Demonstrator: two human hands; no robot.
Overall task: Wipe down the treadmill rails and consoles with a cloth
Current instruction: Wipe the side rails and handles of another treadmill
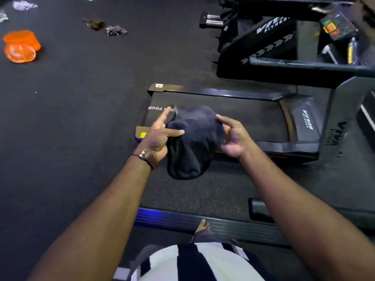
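A dark cloth hangs between both hands above the near side of a treadmill. My left hand pinches its left edge with thumb and middle fingers, the index finger pointing away. My right hand grips its right edge. The treadmill belt lies ahead with a side rail at its far edge and another side rail nearer me. Its grey upright stands at the right. A console with a red button shows at the upper right, on another machine.
I stand on a second treadmill, whose ribbed side rail is under my bare foot. An orange plastic container and crumpled rags lie on the dark floor at left. A dumbbell rests at upper middle.
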